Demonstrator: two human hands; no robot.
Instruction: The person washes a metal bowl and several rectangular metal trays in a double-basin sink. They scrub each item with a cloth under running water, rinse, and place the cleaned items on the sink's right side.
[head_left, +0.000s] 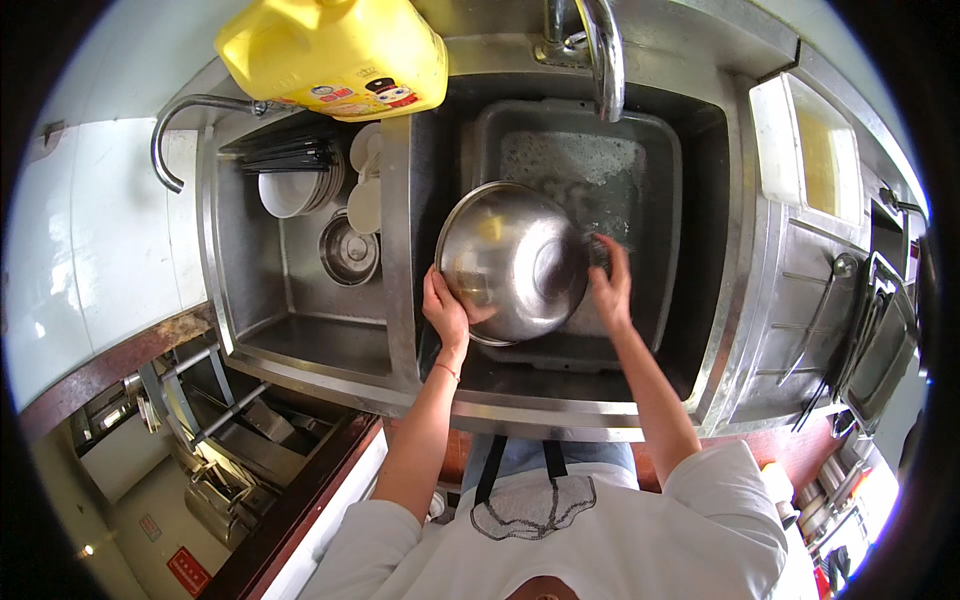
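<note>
A large stainless steel mixing bowl (502, 262) is tilted on its side over a grey plastic tub (667, 225), its rounded outside towards the right. My left hand (448, 311) grips the bowl's rim at the lower left, thumb on the outer wall. At the bowl's right side is my right hand (613, 281), slightly blurred, with its fingers bent around something small and dark against the base; what it is cannot be made out. Cloudy water with some foam (574, 157) lies in the tub, which stands in the right sink basin (705, 187).
The left basin holds stacked white bowls (289, 193), black chopsticks (289, 157), white cups (365, 206) and a small metal bowl (349, 247). A yellow jug (337, 60) stands behind the divider. Chrome faucets (611, 67) overhang the basins. At right are a white container (814, 150) and a ladle (817, 315).
</note>
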